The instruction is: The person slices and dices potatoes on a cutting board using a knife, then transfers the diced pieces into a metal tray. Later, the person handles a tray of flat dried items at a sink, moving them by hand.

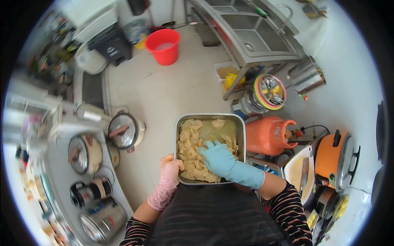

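Note:
A rectangular metal pan [210, 115] is held close against my dark apron. Pale yellow, flat cut food pieces [190, 153] lie in cloudy liquid inside it. My left hand [170, 172], in a pink glove, grips the pan's left edge with curled fingers. In a light blue rubber glove, my right hand [220, 160] reaches into the pan from the right, its fingers spread among the pieces; some fingertips are hidden in them, and I cannot tell whether it grips any.
An orange gas cylinder [264, 135] stands right of the pan. Beyond are a steel sink unit [240, 58] and a red bucket [163, 49] on the floor. At the left, a lidded pot [124, 130] stands near a counter [114, 187] bearing appliances. A knife [304, 175] lies on a cutting board at the right.

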Motion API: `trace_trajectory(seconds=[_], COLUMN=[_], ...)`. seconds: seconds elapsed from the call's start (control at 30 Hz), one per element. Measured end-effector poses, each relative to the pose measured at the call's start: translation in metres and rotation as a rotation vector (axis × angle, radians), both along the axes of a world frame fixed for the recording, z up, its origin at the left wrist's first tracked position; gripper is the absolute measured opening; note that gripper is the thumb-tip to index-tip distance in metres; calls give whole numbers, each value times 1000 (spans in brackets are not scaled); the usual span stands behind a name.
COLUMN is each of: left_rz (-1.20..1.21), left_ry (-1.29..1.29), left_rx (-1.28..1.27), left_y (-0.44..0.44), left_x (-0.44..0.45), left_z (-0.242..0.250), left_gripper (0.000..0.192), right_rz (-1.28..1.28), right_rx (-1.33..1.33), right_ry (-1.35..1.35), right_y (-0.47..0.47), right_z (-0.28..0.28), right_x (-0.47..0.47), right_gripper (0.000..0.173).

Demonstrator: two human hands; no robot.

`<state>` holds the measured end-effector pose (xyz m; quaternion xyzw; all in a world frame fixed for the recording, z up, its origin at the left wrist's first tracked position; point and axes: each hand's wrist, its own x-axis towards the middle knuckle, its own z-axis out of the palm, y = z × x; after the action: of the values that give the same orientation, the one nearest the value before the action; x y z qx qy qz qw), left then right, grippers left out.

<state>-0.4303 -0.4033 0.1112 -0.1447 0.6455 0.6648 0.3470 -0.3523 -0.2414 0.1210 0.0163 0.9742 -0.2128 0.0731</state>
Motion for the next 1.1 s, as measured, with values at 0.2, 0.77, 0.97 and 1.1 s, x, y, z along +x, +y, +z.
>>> trace_trajectory(seconds=[0.2, 0.77, 0.97, 1.1], left_rz=[-334, -379, -467, -670], left_ry=[-16, 113, 66, 75], left_rx=[-103, -49, 57, 41], left_y=[133, 375, 447, 483], left_x=[-100, -288, -393, -456], left_z=[3, 21, 5, -2], left_gripper=[13, 12, 11, 13], right_rz=[-251, -380, -898, -1190], right_rx=[22, -151, -219, -277], right_ry=[-21, 55, 286, 343], right_y=[98, 354, 415, 437], right_z=[-9, 34, 14, -18], right_x=[-58, -213, -294, -362], right_gripper=[34, 38, 53, 60])
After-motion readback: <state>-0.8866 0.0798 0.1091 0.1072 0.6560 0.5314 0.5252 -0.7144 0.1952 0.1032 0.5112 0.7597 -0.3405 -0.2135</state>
